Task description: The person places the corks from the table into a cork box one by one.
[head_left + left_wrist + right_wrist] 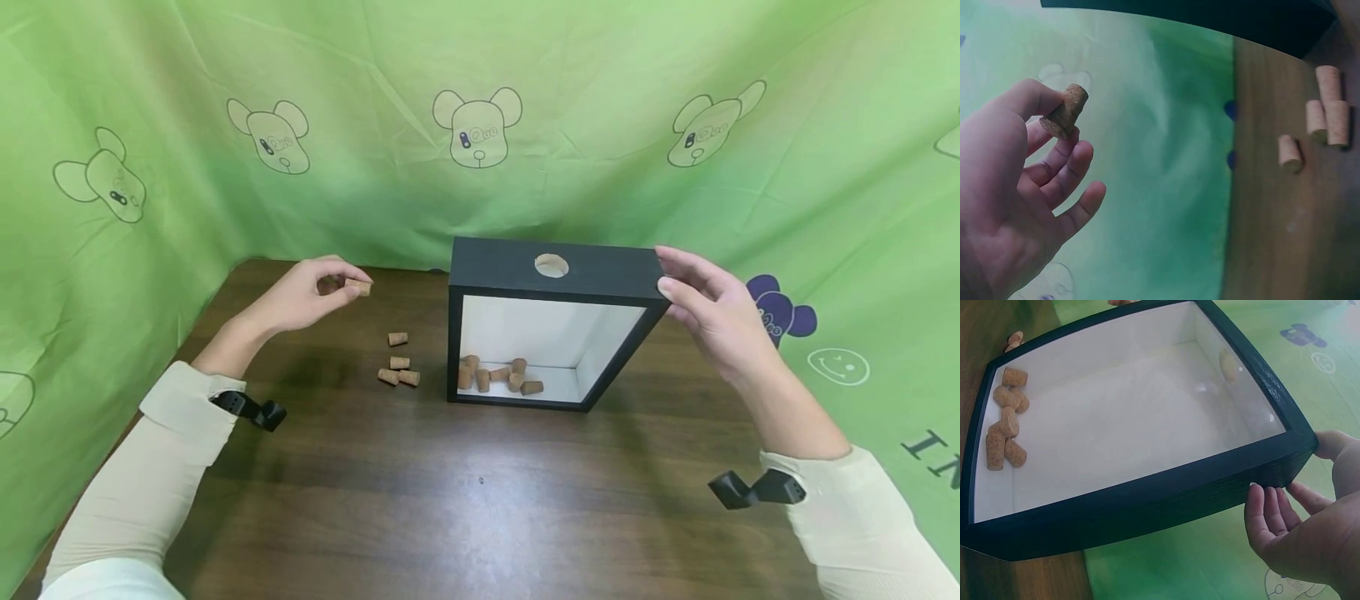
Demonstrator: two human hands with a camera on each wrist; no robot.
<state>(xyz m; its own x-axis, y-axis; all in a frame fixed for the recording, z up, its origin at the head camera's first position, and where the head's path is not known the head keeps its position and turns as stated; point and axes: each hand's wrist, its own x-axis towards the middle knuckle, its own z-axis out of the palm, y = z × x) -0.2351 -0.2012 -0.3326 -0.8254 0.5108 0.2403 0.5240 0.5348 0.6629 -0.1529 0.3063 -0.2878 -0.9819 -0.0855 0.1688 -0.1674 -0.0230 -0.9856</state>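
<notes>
Pinched between the thumb and fingertips of my left hand [303,293] is a tapered cork stopper [1070,107], raised left of a black box [495,265]. The box stands upright on the table, with a white interior and a round hole [552,266] in its top. My right hand [716,317] grips its top right corner, thumb at the front edge and fingers around the side. Several corks [1007,425] lie heaped on the floor of the box, mostly toward the left in the head view.
A few loose corks [399,363] lie on the brown wooden table [360,492], between the left hand and the box. Behind and along the sides hangs a green curtain [390,158] printed with bear faces.
</notes>
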